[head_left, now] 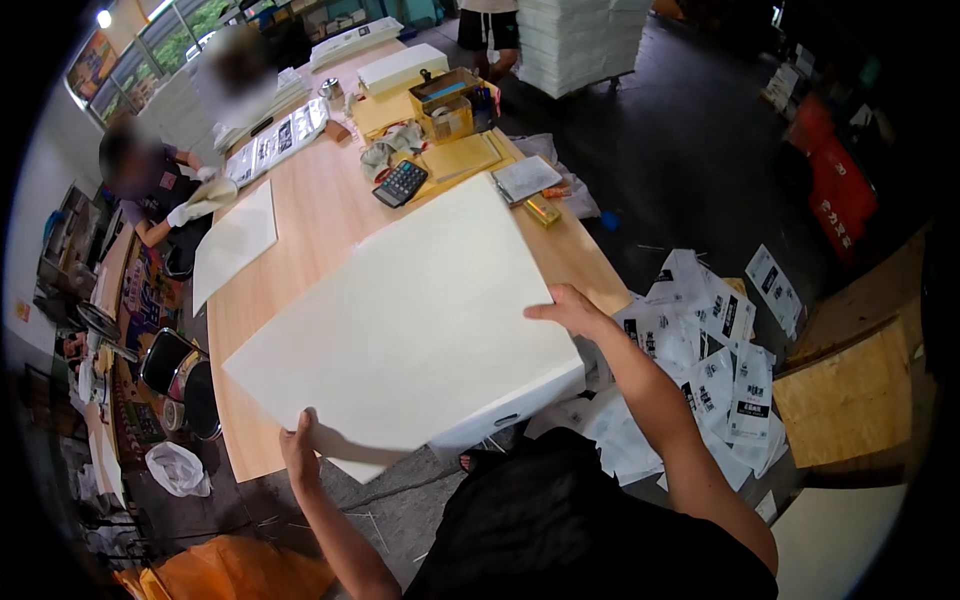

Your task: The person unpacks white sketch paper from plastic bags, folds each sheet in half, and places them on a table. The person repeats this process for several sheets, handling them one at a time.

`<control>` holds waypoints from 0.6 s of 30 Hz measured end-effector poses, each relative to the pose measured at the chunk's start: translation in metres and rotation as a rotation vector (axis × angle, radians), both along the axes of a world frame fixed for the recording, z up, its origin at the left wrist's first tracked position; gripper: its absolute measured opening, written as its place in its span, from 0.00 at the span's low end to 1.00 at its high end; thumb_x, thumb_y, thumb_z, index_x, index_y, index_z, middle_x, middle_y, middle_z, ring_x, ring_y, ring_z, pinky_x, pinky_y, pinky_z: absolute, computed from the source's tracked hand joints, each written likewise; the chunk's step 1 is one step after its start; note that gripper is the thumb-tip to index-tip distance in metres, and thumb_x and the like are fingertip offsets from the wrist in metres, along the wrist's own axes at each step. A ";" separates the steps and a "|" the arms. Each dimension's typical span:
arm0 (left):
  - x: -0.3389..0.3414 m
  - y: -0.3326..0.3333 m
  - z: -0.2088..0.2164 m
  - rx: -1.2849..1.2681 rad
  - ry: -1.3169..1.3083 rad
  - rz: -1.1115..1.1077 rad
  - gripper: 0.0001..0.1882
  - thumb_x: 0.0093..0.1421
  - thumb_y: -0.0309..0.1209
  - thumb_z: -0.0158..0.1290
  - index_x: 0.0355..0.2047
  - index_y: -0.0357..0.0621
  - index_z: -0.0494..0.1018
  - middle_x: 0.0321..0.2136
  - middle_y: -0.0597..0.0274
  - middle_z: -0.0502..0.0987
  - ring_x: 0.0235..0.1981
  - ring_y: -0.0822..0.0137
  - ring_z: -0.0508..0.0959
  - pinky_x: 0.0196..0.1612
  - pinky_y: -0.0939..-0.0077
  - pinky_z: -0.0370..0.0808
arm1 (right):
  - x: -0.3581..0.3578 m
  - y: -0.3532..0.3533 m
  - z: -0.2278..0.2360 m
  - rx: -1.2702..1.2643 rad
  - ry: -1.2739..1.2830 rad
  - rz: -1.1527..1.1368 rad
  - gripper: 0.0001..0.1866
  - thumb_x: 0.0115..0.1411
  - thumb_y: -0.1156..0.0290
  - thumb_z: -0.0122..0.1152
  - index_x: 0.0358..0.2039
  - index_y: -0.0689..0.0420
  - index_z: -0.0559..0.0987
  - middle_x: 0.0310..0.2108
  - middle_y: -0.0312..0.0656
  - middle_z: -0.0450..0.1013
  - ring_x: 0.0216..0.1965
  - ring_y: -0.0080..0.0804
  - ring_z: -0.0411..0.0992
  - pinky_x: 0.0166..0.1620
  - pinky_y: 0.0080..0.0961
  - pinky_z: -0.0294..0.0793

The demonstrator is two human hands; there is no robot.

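Wood table sits under a big white sheet btwn both hands, L hand clamped on its near edge, R hand clamped on its R edge, w/ calculator & notepad beyond R fingertips, printed packaging on floor to their right.

From my side I see black print on white wrappers lying on the floor, and on a white package on the bench; pale characters stand on a red panel.
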State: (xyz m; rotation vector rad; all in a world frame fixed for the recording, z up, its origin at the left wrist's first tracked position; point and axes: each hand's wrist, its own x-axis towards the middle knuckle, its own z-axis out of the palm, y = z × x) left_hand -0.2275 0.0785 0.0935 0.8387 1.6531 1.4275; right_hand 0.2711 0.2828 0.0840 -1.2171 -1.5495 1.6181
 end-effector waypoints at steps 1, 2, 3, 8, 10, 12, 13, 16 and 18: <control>0.005 0.002 -0.007 -0.067 0.021 0.045 0.21 0.60 0.41 0.59 0.43 0.33 0.75 0.33 0.63 0.78 0.32 0.70 0.76 0.37 0.73 0.73 | -0.004 0.002 0.007 -0.044 -0.035 -0.005 0.20 0.58 0.61 0.66 0.43 0.64 0.80 0.33 0.37 0.78 0.32 0.23 0.75 0.34 0.22 0.74; 0.004 0.001 -0.019 -0.126 -0.019 0.053 0.22 0.60 0.41 0.60 0.44 0.32 0.75 0.34 0.62 0.78 0.33 0.70 0.76 0.38 0.72 0.73 | -0.009 0.009 -0.007 -0.082 -0.059 0.003 0.20 0.58 0.60 0.66 0.42 0.64 0.80 0.33 0.38 0.78 0.31 0.23 0.75 0.33 0.22 0.74; 0.008 0.011 -0.035 -0.181 -0.063 0.034 0.23 0.60 0.41 0.60 0.45 0.31 0.74 0.35 0.61 0.79 0.34 0.69 0.77 0.40 0.72 0.74 | -0.005 0.019 -0.033 -0.117 -0.089 -0.017 0.19 0.58 0.60 0.66 0.41 0.64 0.80 0.32 0.38 0.78 0.31 0.23 0.75 0.33 0.22 0.74; -0.019 0.015 -0.148 -0.390 -0.100 0.079 0.28 0.59 0.44 0.60 0.46 0.28 0.74 0.36 0.54 0.79 0.34 0.65 0.79 0.37 0.71 0.77 | 0.013 0.045 -0.140 -0.271 -0.257 0.046 0.19 0.59 0.58 0.63 0.42 0.61 0.79 0.34 0.40 0.77 0.30 0.26 0.76 0.32 0.25 0.75; -0.028 0.010 -0.154 -0.401 -0.116 0.037 0.29 0.59 0.45 0.60 0.46 0.28 0.73 0.38 0.54 0.79 0.34 0.64 0.79 0.37 0.70 0.77 | 0.018 0.030 -0.120 -0.486 -0.089 0.032 0.20 0.60 0.57 0.62 0.44 0.59 0.77 0.35 0.41 0.77 0.31 0.28 0.76 0.32 0.27 0.77; -0.030 0.011 -0.152 -0.454 -0.150 -0.020 0.29 0.59 0.45 0.61 0.46 0.29 0.73 0.38 0.55 0.79 0.35 0.63 0.79 0.38 0.68 0.77 | 0.040 0.020 -0.113 -0.560 -0.163 0.109 0.24 0.61 0.53 0.61 0.49 0.58 0.74 0.36 0.41 0.76 0.32 0.30 0.77 0.32 0.30 0.78; -0.028 0.011 -0.152 -0.482 -0.124 0.006 0.27 0.60 0.45 0.60 0.46 0.29 0.74 0.37 0.56 0.79 0.33 0.62 0.79 0.37 0.67 0.78 | 0.049 0.013 -0.108 -0.606 -0.162 0.138 0.25 0.61 0.52 0.61 0.49 0.58 0.73 0.35 0.41 0.76 0.31 0.30 0.77 0.32 0.30 0.78; -0.036 0.006 -0.162 -0.447 -0.180 -0.001 0.26 0.61 0.43 0.59 0.45 0.28 0.74 0.35 0.55 0.80 0.31 0.62 0.80 0.35 0.67 0.79 | 0.057 -0.002 -0.071 -0.582 -0.085 0.211 0.28 0.65 0.53 0.55 0.59 0.57 0.67 0.35 0.43 0.75 0.30 0.29 0.76 0.33 0.26 0.78; -0.034 0.008 -0.148 -0.530 -0.178 -0.079 0.24 0.62 0.42 0.58 0.44 0.29 0.75 0.35 0.54 0.80 0.30 0.61 0.80 0.34 0.68 0.79 | 0.041 -0.014 -0.030 -0.364 0.039 0.126 0.27 0.68 0.56 0.49 0.63 0.56 0.64 0.34 0.44 0.75 0.29 0.30 0.76 0.34 0.26 0.78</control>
